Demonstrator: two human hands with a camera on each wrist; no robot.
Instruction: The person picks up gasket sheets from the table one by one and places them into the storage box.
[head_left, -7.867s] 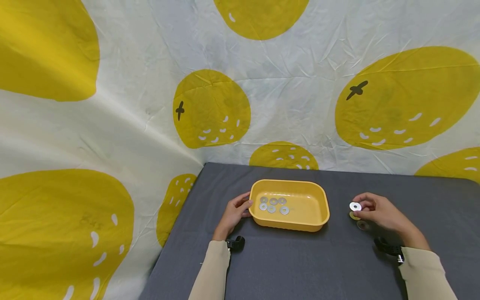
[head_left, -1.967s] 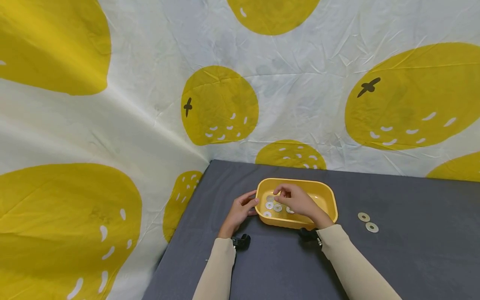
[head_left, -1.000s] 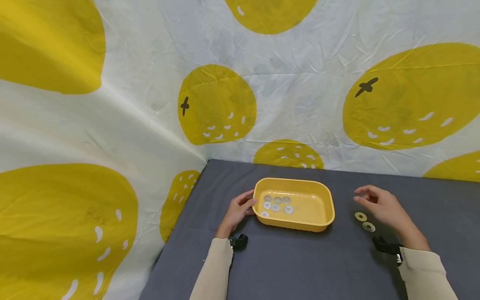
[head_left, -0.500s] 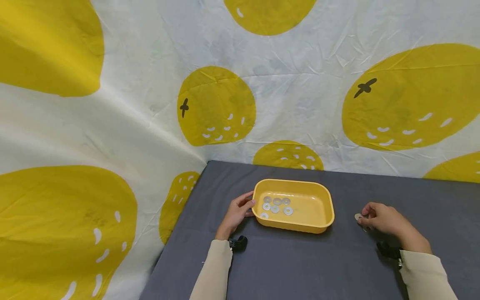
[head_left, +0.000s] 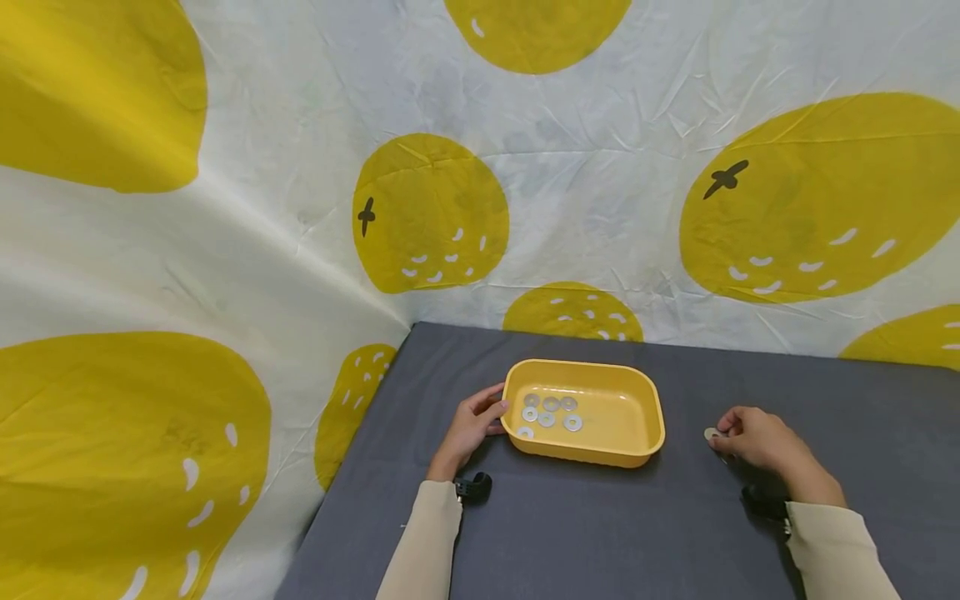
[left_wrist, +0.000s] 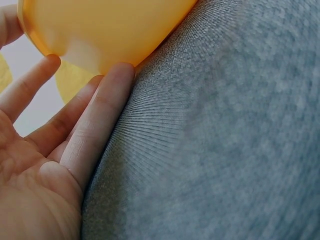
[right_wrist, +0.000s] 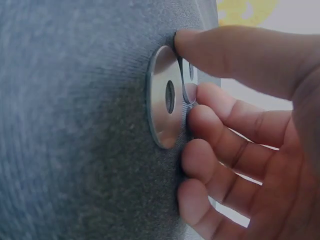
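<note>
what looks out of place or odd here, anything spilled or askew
Nothing stands out. The washers lie flat in the tray, which sits level on the table. The left hand touches the tray; the right hand pinches a washer on the cloth.

Backdrop: creased white cloth (head_left: 600, 175) printed with large yellow fruit, hung behind and left of grey fabric-covered tabletop (head_left: 600, 525). Even lighting.
</note>
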